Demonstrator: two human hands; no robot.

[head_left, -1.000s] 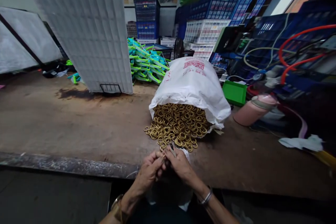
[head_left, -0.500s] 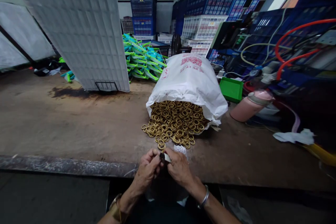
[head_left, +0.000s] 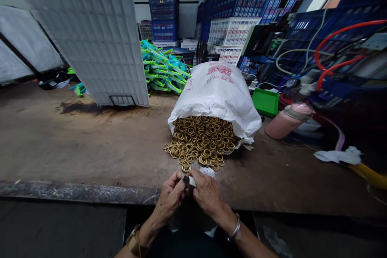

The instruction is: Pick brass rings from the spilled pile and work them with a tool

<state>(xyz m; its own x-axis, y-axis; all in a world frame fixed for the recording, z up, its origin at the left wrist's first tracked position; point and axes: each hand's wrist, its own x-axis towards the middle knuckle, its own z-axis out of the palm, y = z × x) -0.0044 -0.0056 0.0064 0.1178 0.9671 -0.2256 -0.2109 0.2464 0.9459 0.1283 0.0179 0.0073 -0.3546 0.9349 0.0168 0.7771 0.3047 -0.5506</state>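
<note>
My left hand (head_left: 169, 194) and my right hand (head_left: 208, 193) meet at the table's front edge, fingers pinched together. Between the fingertips is a small dark piece (head_left: 186, 179), too small to name. A white strip (head_left: 192, 182) shows beside it at my right fingers; whether it is part of the piece or wrapped on a finger I cannot tell. Just beyond my hands, brass-coloured rings (head_left: 205, 139) spill from the mouth of a white woven sack (head_left: 217, 92) lying on its side. The nearest rings lie almost at my fingertips.
A tall white quilted panel (head_left: 90, 36) stands left on the brown table (head_left: 90, 145). Behind are a green-and-blue pile (head_left: 166, 70) and stacked crates (head_left: 165, 12). To the right are a green tray (head_left: 265, 102), a pink bottle (head_left: 287, 123), a white cloth (head_left: 338, 155) and red hoses (head_left: 326, 74).
Both hands stay at the same spot with slight finger movement. The dark piece and white strip have turned a little and show more clearly. The rings and sack have not moved.
</note>
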